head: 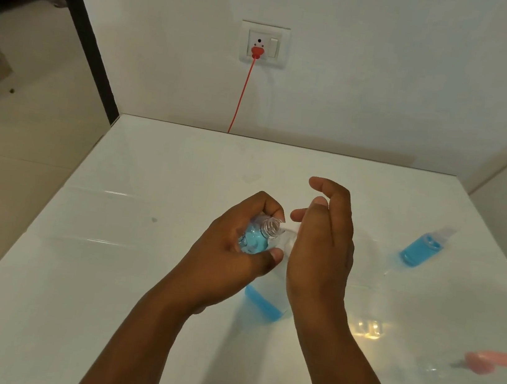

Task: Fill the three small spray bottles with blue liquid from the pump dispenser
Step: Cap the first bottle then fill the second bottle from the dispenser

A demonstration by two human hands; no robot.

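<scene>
My left hand (231, 247) grips a small clear spray bottle (260, 236), tilted, its open threaded neck held against the white spout of the pump dispenser (263, 300). Blue liquid shows inside the small bottle. My right hand (320, 243) rests on top of the pump head with fairly straight fingers and hides most of it. The dispenser's clear body holds blue liquid low down, under my wrists. A second small bottle (421, 249), filled blue and capped, stands at the right. A clear small bottle (431, 368) lies at the right front, hard to make out.
A pink sprayer top (490, 362) lies beside the clear bottle at the right front. The white table (104, 268) meets the wall at the back, where a red cable (241, 92) hangs from a socket. A white ledge sits beyond the table's right edge.
</scene>
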